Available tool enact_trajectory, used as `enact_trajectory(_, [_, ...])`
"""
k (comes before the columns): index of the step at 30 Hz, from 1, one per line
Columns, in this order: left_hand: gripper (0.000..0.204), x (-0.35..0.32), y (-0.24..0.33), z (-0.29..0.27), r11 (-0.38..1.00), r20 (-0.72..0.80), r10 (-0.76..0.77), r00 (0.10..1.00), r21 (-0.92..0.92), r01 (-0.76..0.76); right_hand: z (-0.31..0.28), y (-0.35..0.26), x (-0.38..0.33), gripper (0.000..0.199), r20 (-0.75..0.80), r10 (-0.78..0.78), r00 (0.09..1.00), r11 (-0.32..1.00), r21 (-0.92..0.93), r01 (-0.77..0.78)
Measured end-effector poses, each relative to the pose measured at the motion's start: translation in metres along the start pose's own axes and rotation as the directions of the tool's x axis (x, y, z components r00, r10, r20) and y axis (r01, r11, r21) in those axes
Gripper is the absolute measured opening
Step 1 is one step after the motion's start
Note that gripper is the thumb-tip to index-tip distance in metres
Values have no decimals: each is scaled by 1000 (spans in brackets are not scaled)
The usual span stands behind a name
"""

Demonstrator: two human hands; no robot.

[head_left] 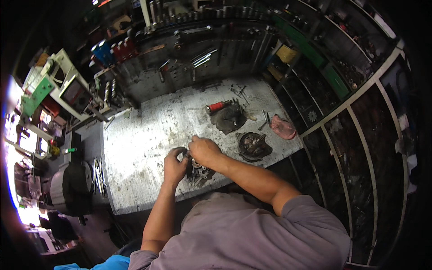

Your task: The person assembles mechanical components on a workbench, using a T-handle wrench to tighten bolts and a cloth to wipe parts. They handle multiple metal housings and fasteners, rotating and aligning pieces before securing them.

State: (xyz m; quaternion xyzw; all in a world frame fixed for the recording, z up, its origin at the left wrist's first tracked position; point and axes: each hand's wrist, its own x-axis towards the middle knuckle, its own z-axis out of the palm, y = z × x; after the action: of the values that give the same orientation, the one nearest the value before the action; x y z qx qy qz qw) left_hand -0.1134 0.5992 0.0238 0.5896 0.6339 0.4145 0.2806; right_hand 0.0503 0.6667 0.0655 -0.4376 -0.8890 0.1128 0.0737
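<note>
My left hand [175, 164] and my right hand [204, 151] meet near the front middle of the metal-topped workbench [148, 121]. Both have curled fingers, closed around something small and dark that they mostly hide. Just beneath them, a greasy metal machine part [198, 174] with holes and bosses lies near the bench's front edge, partly covered by my hands. To the right of my right hand rests a round, open metal housing [254, 146]. Behind that housing is a dark, dirty lump [229, 119], with a red-bodied tool [217, 106] beside it.
A pink rag [283, 127] and thin tools lie at the bench's right end, with small bolts [240, 92] farther back. Several wrenches [98, 176] lie beyond the left edge, near a dark rounded machine [71, 188]. Tools hang on the back wall; metal shelving [348, 112] stands at right.
</note>
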Motion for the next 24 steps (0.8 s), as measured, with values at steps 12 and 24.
enact_trajectory(12, [16, -1, 3, 28, 994, -75, -67, 995, 86, 73, -89, 286, -26, 31, -260, 523, 811, 824, 396, -404])
enact_trajectory(24, [17, 6, 12, 21, 976, 58, -109, 992, 197, 96, 46, 375, 23, 26, -208, 483, 850, 874, 177, -453])
